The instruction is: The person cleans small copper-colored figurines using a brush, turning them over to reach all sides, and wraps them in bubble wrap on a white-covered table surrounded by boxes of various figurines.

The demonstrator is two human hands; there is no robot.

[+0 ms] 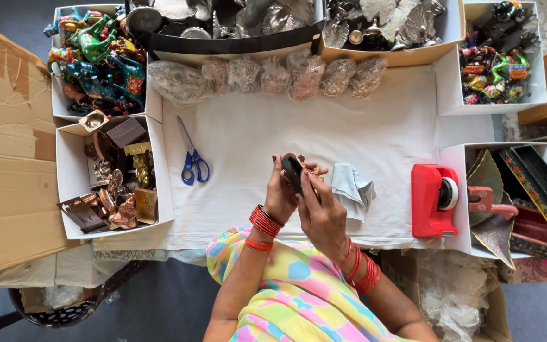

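Observation:
Both my hands meet over the white cloth at the table's middle. My left hand and my right hand together hold a small dark metal figurine with brassy parts at its far side. Red bangles ring both wrists. A pale grey cloth lies crumpled just right of my right hand. Blue-handled scissors rest on the white cloth to the left.
A red tape dispenser stands at the right. Several wrapped bundles line the cloth's far edge. White boxes hold colourful animal figures, brass items, silver pieces and painted trinkets. Flat cardboard lies left.

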